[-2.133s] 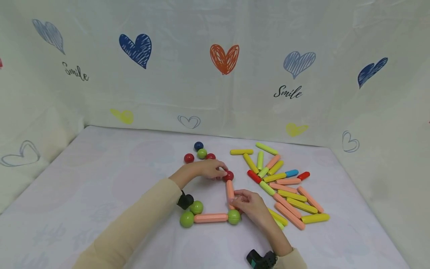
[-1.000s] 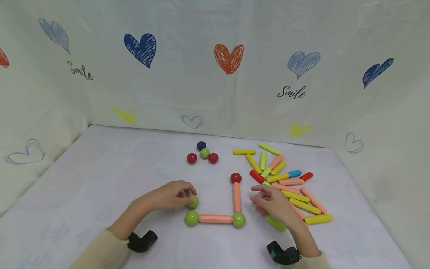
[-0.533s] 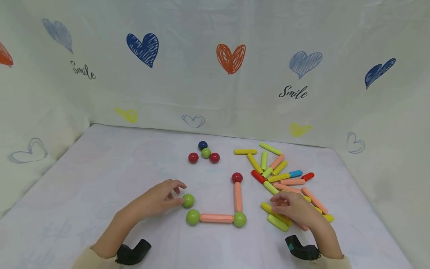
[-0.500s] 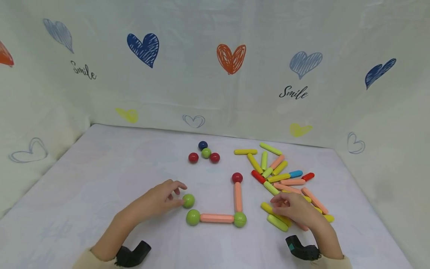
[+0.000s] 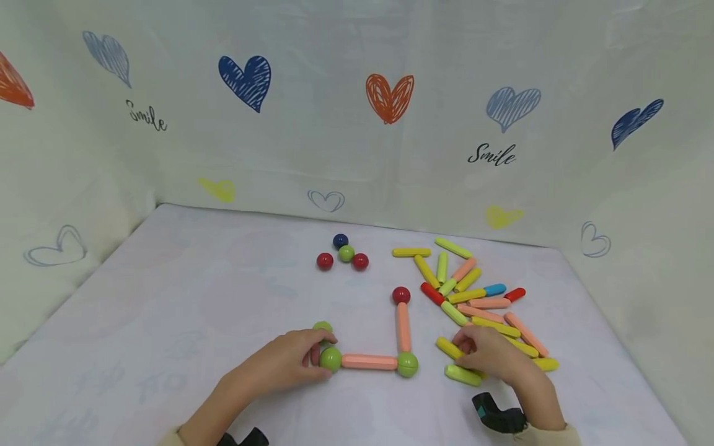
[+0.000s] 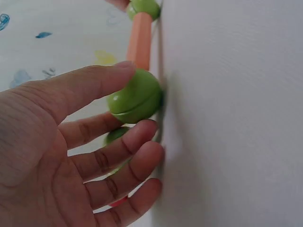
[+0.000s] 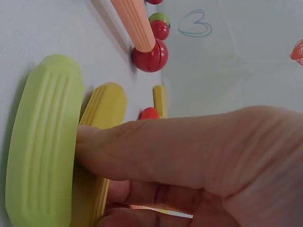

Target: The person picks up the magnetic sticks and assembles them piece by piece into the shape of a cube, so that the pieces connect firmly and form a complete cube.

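Note:
In the head view, my left hand pinches the green ball at the left end of a pink stick. The left wrist view has the thumb on top of that ball, index finger at its side. Another green ball sits just behind the fingers, partly hidden. A corner green ball joins the pink stick to an upright-running second pink stick, topped by a red ball. My right hand pinches a yellow stick, beside a light green stick.
Loose balls lie at the back: a blue ball, a green ball and two red ones. Several yellow, pink, green, red and blue sticks spread over the right side of the white table. A heart-printed sheet hangs behind.
My left hand has left the loose green ball, moved nearer and right, and now pinches the ball on the pink stick. The right hand has gone from the joined sticks to a yellow stick.

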A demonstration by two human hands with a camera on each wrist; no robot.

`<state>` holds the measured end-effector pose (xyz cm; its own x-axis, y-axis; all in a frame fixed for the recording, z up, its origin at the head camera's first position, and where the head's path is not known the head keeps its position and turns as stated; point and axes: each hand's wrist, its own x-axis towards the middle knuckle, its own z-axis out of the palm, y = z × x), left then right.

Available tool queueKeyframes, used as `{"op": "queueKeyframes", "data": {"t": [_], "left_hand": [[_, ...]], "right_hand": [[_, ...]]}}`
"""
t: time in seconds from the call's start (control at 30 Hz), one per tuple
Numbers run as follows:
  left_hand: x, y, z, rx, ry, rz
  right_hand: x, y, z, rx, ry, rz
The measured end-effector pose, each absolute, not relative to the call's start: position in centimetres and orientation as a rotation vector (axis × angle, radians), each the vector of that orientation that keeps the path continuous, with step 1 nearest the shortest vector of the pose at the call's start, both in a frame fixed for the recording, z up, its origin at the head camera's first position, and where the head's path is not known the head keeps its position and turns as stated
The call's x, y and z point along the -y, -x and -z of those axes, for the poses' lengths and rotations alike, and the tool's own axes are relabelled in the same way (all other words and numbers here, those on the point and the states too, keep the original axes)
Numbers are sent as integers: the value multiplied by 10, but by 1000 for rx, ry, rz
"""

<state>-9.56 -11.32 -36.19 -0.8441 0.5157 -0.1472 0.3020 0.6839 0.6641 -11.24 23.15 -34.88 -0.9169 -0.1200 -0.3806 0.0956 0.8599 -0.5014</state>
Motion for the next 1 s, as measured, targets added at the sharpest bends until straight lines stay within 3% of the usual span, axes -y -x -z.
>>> {"op": "queueKeyframes", "data": {"t": [0.43,1.0], "left_hand": [[118,102,371,-2484,-644,-1056],[133,117,376,-2366,-637,-1187]], "right_hand": [[-229,113,352,-2650,35,718],[-212,128,340,-2692,138,1241]]}}
